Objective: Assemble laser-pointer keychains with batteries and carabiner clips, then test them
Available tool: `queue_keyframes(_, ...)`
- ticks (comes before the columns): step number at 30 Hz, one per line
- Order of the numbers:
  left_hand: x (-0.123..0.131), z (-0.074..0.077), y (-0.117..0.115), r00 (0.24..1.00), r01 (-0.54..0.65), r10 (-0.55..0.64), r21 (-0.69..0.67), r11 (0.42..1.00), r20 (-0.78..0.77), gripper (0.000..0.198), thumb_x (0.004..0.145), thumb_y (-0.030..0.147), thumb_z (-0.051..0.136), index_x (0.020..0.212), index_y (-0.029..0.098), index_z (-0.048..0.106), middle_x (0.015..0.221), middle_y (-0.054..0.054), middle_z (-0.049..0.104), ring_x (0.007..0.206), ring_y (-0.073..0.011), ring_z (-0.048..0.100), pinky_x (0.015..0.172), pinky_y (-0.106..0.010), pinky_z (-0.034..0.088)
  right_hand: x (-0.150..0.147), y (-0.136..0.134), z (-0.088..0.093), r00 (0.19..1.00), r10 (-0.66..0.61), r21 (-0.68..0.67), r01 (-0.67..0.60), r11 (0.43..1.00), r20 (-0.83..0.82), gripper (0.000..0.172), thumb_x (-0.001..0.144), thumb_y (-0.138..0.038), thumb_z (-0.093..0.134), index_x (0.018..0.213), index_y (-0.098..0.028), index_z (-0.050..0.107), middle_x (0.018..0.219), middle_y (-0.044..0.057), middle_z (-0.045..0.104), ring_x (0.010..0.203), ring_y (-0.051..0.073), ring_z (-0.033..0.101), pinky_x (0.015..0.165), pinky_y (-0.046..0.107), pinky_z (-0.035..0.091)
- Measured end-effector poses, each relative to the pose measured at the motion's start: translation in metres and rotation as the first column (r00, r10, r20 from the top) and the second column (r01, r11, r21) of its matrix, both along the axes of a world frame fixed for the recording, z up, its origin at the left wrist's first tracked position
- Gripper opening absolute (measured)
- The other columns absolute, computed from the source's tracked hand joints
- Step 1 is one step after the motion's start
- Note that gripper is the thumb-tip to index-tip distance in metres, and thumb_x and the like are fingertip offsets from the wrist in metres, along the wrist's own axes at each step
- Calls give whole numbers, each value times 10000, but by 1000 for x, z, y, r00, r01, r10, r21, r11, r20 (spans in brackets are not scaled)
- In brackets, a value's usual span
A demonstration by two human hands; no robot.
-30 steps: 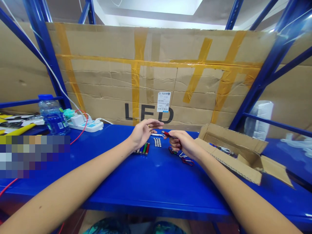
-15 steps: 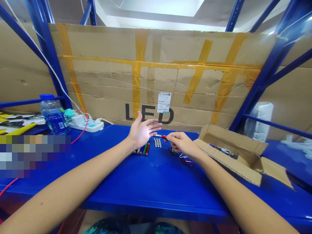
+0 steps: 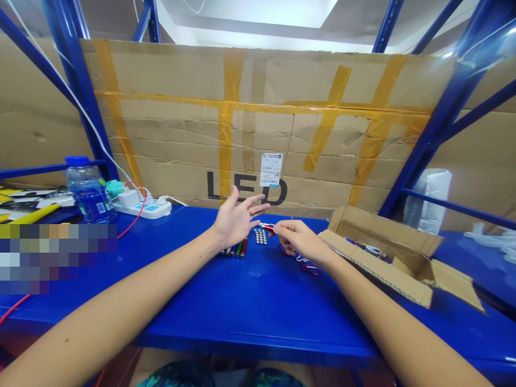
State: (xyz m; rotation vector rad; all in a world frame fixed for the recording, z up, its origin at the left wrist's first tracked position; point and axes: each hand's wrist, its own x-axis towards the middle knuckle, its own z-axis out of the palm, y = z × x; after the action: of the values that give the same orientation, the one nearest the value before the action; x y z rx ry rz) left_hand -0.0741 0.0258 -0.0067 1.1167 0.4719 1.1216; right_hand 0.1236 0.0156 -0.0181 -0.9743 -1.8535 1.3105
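My right hand (image 3: 296,237) pinches a slim red penlight (image 3: 267,228), its silver tip pointing left at my other palm. Facing it, my left hand (image 3: 236,219) is held open with the fingers spread and a ring on one finger. Below that hand several coloured metal tubes (image 3: 238,248) lie side by side, partly covered by it. Small round silver button cells (image 3: 261,236) sit in rows between the hands. Under my right hand are several carabiners, partly hidden, among them a red one (image 3: 310,269).
An open cardboard box (image 3: 374,269) with tools inside stands at right on the blue table (image 3: 250,312). At left are a blue-capped bottle (image 3: 91,191) and a white power strip (image 3: 151,208) with a red cable. A large taped cardboard sheet (image 3: 193,140) closes off the back.
The bright spot of light on my left palm is gone. My left hand has turned slightly, and the penlight has shifted slightly in my right fingers.
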Motion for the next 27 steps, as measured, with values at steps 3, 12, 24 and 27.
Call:
queue_keyframes(3,0,0,-1,1000,-22,22,4,1000,-9,849,796,814,327,1317,181,548,1314,-170,600,1416,-317,324,1118,-470,256,0,0,-2,1000,2,15,-2,1000,6,343,825,-492,585,691,-196,476,488,-92,313,425,62,244,417,233,190)
queue_keyframes(12,3,1,-2,996,-81,84,60,995,-43,842,836,764,271,1341,149,545,1261,-168,642,1411,-311,348,1168,-475,147,1,2,-2,999,-38,86,35,996,33,284,860,-424,524,720,-179,552,468,-82,343,417,72,289,433,234,258)
queue_keyframes(24,1,-4,2,991,-102,109,88,991,-83,837,812,755,313,1312,140,581,1239,-172,657,1377,-341,383,1124,-476,236,3,-1,0,998,-1,126,-6,992,58,339,867,-479,541,707,-181,525,490,-82,351,421,75,321,437,240,294)
queue_keyframes(27,1,-4,1,988,-127,134,80,989,-78,840,803,758,338,1293,125,594,1242,-185,653,1361,-348,400,1106,-468,261,3,-1,1,999,-6,134,-1,991,54,337,870,-482,534,722,-179,543,484,-82,356,416,80,331,442,244,300)
